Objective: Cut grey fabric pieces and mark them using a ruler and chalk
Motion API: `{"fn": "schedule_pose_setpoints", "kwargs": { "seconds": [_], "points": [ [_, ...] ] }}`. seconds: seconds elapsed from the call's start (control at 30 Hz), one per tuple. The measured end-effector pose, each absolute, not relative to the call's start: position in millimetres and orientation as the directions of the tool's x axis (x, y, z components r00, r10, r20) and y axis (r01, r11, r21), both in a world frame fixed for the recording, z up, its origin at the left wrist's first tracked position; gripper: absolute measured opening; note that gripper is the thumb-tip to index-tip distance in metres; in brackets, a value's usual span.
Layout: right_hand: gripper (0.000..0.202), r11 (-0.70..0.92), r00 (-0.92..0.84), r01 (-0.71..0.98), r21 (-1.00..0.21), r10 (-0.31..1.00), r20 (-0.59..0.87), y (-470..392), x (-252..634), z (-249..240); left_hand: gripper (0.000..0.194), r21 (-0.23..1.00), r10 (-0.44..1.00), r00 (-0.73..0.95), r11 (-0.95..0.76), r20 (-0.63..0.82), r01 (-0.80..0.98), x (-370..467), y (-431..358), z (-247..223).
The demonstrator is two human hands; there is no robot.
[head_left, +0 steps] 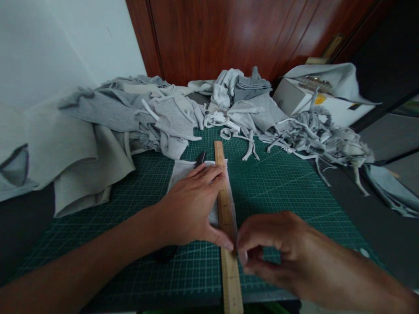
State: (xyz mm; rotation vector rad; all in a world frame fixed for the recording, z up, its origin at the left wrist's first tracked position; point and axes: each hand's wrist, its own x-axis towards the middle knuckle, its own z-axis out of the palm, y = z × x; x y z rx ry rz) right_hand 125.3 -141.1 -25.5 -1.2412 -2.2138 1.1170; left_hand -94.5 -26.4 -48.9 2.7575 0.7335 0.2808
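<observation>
A wooden ruler (224, 203) lies lengthwise over a piece of light grey fabric (178, 172), close to the fabric's right edge. My left hand (193, 205) is spread flat across both, with its fingertips and thumb pressing on the ruler. Beneath that hand, a black, narrow object (200, 158) pokes out past the fingers; most of it is hidden. My right hand (278, 248) is beside the ruler's right edge, near the fabric's lower right corner. Its thumb and fingers are pinched together, and what they hold, if anything, cannot be made out.
A green gridded cutting mat (288, 187) covers the table. Heaped grey fabric pieces (127, 104) line the back and left. Tangled fabric strips (321, 135) lie at the right, before a white box (291, 96). A wooden door (222, 39) stands behind.
</observation>
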Motion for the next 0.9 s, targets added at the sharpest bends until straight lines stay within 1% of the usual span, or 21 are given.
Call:
{"fn": "schedule_pose_setpoints", "kwargs": {
  "seconds": [0.1, 0.13, 0.2, 0.23, 0.3, 0.37, 0.43, 0.5, 0.53, 0.57, 0.6, 0.67, 0.73, 0.8, 0.9],
  "points": [
    [0.007, 0.09, -0.396, 0.421, -0.903, 0.913, -0.093, -123, 132, -33, 0.121, 0.298, 0.511, 0.854, -0.834, 0.095, 0.465, -94, -27, -47],
    [0.01, 0.003, -0.349, 0.354, -0.935, 0.928, -0.129, -116, 134, -36, 0.121, 0.297, 0.513, 0.853, -0.833, 0.095, 0.467, -94, -28, -47],
    [0.024, -0.14, -0.319, 0.251, -0.958, 0.922, -0.218, -104, 138, -39, 0.12, 0.297, 0.513, 0.853, -0.833, 0.097, 0.468, -95, -28, -47],
    [0.029, -0.177, -0.316, 0.228, -0.958, 0.917, -0.244, -99, 139, -40, 0.12, 0.298, 0.512, 0.853, -0.834, 0.101, 0.465, -95, -28, -47],
    [0.033, -0.191, -0.328, 0.243, -0.951, 0.907, -0.266, -92, 141, -40, 0.117, 0.3, 0.509, 0.854, -0.836, 0.111, 0.459, -96, -28, -47],
    [0.029, -0.162, -0.348, 0.295, -0.942, 0.9, -0.264, -89, 141, -38, 0.115, 0.296, 0.504, 0.855, -0.841, 0.124, 0.453, -97, -27, -48],
    [0.02, -0.094, -0.353, 0.357, -0.929, 0.908, -0.228, -87, 140, -35, 0.115, 0.287, 0.497, 0.858, -0.847, 0.133, 0.447, -97, -27, -48],
    [0.008, 0.07, -0.34, 0.457, -0.887, 0.935, -0.102, -87, 135, -31, 0.114, 0.288, 0.494, 0.86, -0.849, 0.13, 0.444, -98, -26, -49],
    [0.006, 0.176, -0.353, 0.517, -0.837, 0.935, -0.022, -88, 132, -30, 0.111, 0.294, 0.493, 0.861, -0.847, 0.125, 0.442, -98, -25, -49],
    [0.01, 0.278, -0.387, 0.57, -0.773, 0.921, 0.045, -89, 128, -28, 0.107, 0.301, 0.493, 0.861, -0.845, 0.121, 0.442, -99, -25, -49],
    [0.013, 0.361, -0.437, 0.609, -0.706, 0.896, 0.081, -90, 125, -26, 0.104, 0.306, 0.495, 0.861, -0.843, 0.116, 0.443, -99, -24, -49],
    [0.012, 0.457, -0.547, 0.636, -0.622, 0.835, 0.054, -94, 118, -25, 0.104, 0.308, 0.497, 0.861, -0.84, 0.105, 0.447, -100, -23, -49],
    [0.01, 0.5, -0.616, 0.642, -0.581, 0.788, -0.002, -98, 112, -25, 0.111, 0.303, 0.5, 0.861, -0.838, 0.097, 0.453, -100, -23, -49],
    [0.01, 0.529, -0.647, 0.65, -0.546, 0.762, -0.031, -102, 110, -26, 0.116, 0.306, 0.5, 0.861, -0.837, 0.094, 0.453, -100, -22, -50],
    [0.013, 0.561, -0.668, 0.647, -0.517, 0.744, -0.029, -106, 109, -26, 0.113, 0.321, 0.489, 0.867, -0.84, 0.098, 0.438, -100, -21, -49]
  ]
}}
